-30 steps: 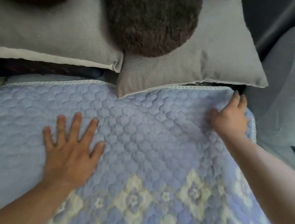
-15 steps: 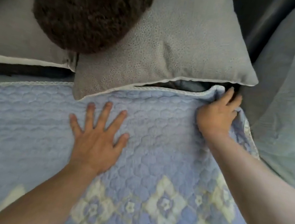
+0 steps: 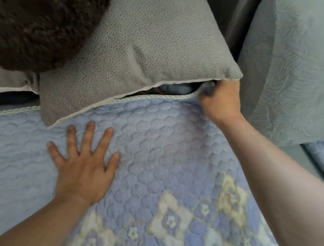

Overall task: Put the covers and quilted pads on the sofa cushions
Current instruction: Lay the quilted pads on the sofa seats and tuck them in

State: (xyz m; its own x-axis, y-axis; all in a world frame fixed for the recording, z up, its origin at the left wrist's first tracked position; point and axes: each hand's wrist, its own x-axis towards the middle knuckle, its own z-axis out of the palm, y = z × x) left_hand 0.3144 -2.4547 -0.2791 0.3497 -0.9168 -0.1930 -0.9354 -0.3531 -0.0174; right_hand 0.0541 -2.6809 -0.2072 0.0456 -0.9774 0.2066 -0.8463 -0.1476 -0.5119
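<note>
Here your left hand (image 3: 84, 166) lies flat, fingers spread, on the quilted pad (image 3: 172, 165) just below the grey pillow (image 3: 146, 45); your right hand (image 3: 221, 101) pinches the pad's far corner (under that pillow's right tip)

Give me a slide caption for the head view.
Left hand presses the quilted pad flat; right hand grips its corner by the grey pillow.

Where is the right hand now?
Upper right of the head view: the right hand grips the quilted pad's back corner, just under the grey pillow's corner.
</note>
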